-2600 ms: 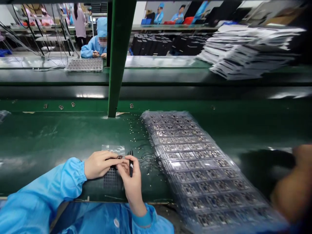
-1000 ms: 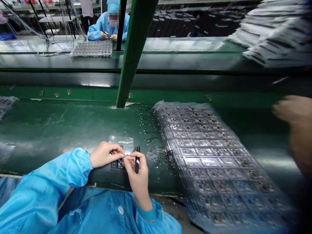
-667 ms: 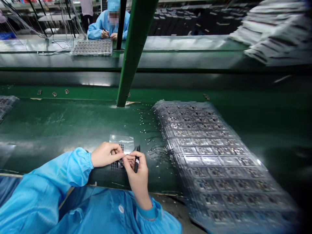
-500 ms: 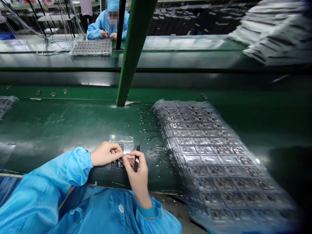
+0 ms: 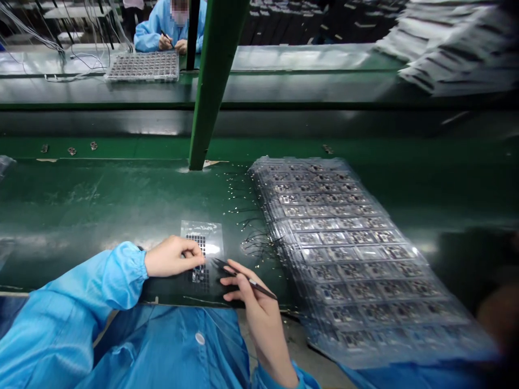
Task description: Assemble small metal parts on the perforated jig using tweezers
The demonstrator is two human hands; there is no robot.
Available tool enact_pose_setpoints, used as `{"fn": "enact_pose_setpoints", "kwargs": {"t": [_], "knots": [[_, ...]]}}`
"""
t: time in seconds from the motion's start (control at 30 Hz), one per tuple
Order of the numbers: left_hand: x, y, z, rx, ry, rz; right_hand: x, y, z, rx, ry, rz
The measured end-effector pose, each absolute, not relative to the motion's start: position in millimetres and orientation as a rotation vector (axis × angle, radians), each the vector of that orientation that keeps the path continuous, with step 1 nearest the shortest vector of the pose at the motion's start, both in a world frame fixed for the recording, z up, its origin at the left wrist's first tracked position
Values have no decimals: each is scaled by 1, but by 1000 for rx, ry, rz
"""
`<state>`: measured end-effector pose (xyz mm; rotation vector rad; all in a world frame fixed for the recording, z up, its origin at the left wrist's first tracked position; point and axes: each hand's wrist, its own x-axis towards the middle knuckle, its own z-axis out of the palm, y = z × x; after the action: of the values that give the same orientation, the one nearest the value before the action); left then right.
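Note:
My left hand (image 5: 173, 257) hovers over a clear sheet (image 5: 214, 233) marked with rows of small black squares. Its thumb and forefinger are pinched together; whatever lies between them is too small to make out. Just below those fingertips a small circuit board (image 5: 198, 274) shows on the sheet, partly covered by the hand. My right hand (image 5: 259, 310), to the right of the sheet, holds black tweezers (image 5: 263, 289) slanting across its fingers. The tweezer tips point left toward the left fingertips, a short gap away.
To the right stands a stack of clear plastic trays (image 5: 344, 237) filled with small boards. Thin black wires (image 5: 255, 243) lie along its left side. A green post (image 5: 213, 92) rises behind the sheet. Across the line a co-worker (image 5: 162, 27) sits at another tray (image 5: 141, 66).
My right hand has drawn away to the right from my left fingertips, and the tweezers have swung from upright to slanted. My left hand stays over the sheet. The whole view has shifted slightly.

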<state>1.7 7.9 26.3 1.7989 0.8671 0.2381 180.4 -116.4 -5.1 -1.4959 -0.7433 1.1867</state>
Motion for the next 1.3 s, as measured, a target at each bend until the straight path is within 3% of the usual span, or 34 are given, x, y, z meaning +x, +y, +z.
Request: {"fn": "enact_pose_setpoints", "kwargs": {"t": [0.67,1.3], "knots": [[8,3,21,1845,844,170,172,-100,-11,-1731,-974,911],[9,2,20,1828,866,151,173,-100,-10,-1668,-943,996]]}}
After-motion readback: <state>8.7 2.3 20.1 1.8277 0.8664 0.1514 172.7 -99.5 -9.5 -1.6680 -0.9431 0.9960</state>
